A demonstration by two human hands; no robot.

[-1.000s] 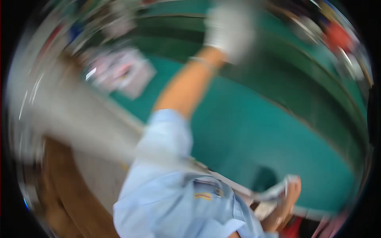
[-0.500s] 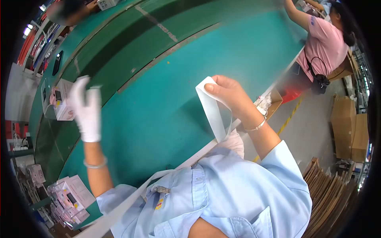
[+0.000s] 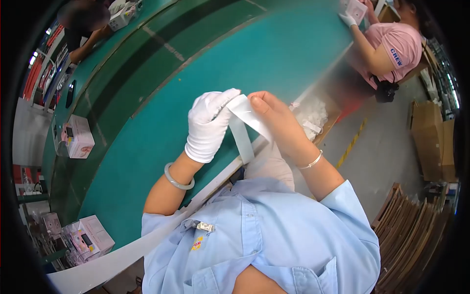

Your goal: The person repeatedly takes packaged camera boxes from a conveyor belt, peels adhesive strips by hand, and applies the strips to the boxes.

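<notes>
Where the fingertips of both hands nearly meet, a white strip (image 3: 250, 116) spans the narrow gap, lying over the green tabletop's near edge. Thumb and fingers of the bare right hand (image 3: 281, 122) pinch it on one side; the curled fingers of the gloved left hand (image 3: 208, 128) grasp its upper end on the other. Thin, flat and smooth like tape or paper (which of the two I cannot tell), it doubles back on itself, one length hanging down below the hands. Soft white fabric wrinkles around the glove's cuff; beyond it, a smooth, pale bangle (image 3: 178, 182) rings the left wrist, and a slim metallic bracelet (image 3: 313, 160) the right. Farther out come the light-blue cloth shirt (image 3: 303, 220), the matte green tabletop (image 3: 142, 169), a square-cornered pink-and-white box (image 3: 82, 139) and stacked brown cardboard sheets (image 3: 411, 235).
</notes>
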